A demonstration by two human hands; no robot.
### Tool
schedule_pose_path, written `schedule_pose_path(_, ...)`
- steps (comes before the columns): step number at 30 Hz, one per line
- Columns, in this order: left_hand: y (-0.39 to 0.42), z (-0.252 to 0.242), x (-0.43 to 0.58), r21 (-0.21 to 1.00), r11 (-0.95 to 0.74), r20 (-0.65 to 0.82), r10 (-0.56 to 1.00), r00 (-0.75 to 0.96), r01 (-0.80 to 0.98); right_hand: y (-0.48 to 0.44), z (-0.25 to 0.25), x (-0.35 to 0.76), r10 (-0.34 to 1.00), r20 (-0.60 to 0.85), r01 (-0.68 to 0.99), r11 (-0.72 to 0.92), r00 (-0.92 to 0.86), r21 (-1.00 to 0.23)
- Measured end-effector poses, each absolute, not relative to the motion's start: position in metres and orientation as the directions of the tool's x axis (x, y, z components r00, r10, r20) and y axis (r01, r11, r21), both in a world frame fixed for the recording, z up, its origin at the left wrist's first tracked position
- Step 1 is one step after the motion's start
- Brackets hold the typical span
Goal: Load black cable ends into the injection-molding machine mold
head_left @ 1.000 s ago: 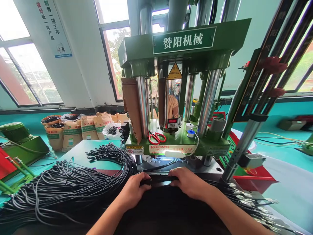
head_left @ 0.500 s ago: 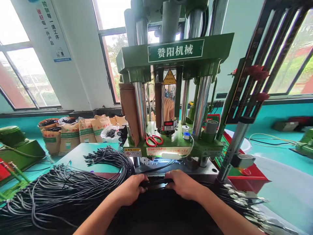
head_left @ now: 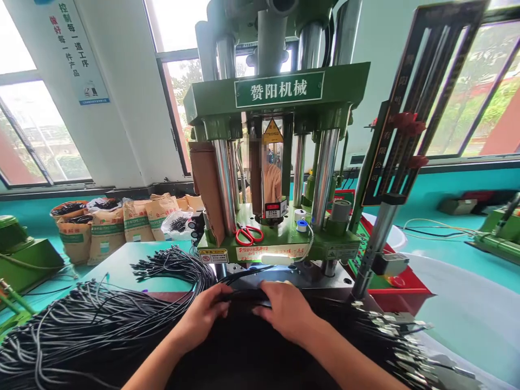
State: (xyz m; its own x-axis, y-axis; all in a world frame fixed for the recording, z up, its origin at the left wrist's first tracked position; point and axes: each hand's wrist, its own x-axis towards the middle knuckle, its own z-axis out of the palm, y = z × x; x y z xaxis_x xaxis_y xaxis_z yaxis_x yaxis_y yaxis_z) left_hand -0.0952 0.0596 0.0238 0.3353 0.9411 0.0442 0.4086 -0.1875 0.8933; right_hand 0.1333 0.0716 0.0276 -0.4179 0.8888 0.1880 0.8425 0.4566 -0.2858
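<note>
My left hand [head_left: 208, 313] is closed at the front of the green press, fingers and thumb pinched around black cables [head_left: 246, 297]. Opposite it, my right hand [head_left: 286, 310] grips the same dark strands, its fingertips partly hidden behind them. The span between both hands is dark, so single cables are hard to make out there. Just beyond my hands lies the metal bed plate [head_left: 260, 277] of the press [head_left: 280, 238], with a few cables crossing it. A large bundle of black cables [head_left: 101, 319] spreads to the left; cable ends with shiny metal connectors [head_left: 406, 338] lie at right.
Red-handled scissors [head_left: 249, 235] and a blue-and-white tape roll [head_left: 301, 226] rest on the press ledge. A metal post [head_left: 376, 249] rises at the right beside a red-edged tray [head_left: 400, 295]. Paper sacks [head_left: 106, 233] stand at the back left.
The view has shifted slightly. My hands have risen off the metal bar at the front edge and now hold the cables, with the right hand turned more inward.
</note>
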Motion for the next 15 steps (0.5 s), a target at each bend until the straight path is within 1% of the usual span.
schedule_pose_path(2, 0.061, 0.022, -0.101, 0.944, -0.150, 0.048, 0.943, 0.329, 0.293, 0.071, 0.025, 0.134, 0.906, 0.209, 0.881, 0.412, -0.369, -0.232)
schedule_pose_path(4, 0.062, 0.021, -0.104, 0.968, -0.116, 0.038, 0.945, 0.325, 0.225, 0.070, 0.023, 0.148, 0.924, 0.223, 0.918, 0.354, -0.312, -0.182)
schedule_pose_path(6, 0.062, 0.020, -0.104, 0.969, -0.112, 0.033, 0.942, 0.334, 0.222, 0.068, 0.024, 0.175, 0.937, 0.239, 0.947, 0.292, -0.254, -0.135)
schedule_pose_path(9, 0.063, 0.018, -0.100, 0.955, -0.137, 0.037, 0.935, 0.353, 0.263, 0.062, 0.028, 0.227, 0.945, 0.274, 0.977, 0.203, -0.178, -0.067)
schedule_pose_path(11, 0.064, 0.017, -0.098, 0.951, -0.141, 0.037, 0.936, 0.349, 0.276, 0.055, 0.029, 0.260, 0.920, 0.373, 0.992, 0.121, -0.121, 0.023)
schedule_pose_path(12, 0.063, 0.018, -0.098, 0.950, -0.136, 0.031, 0.937, 0.349, 0.281, 0.051, 0.028, 0.274, 0.891, 0.438, 0.993, 0.095, -0.118, 0.075)
schedule_pose_path(15, 0.059, 0.031, -0.099, 0.934, -0.119, -0.019, 0.926, 0.378, 0.338, 0.037, 0.021, 0.304, 0.836, 0.490, 0.967, 0.182, -0.247, 0.178)
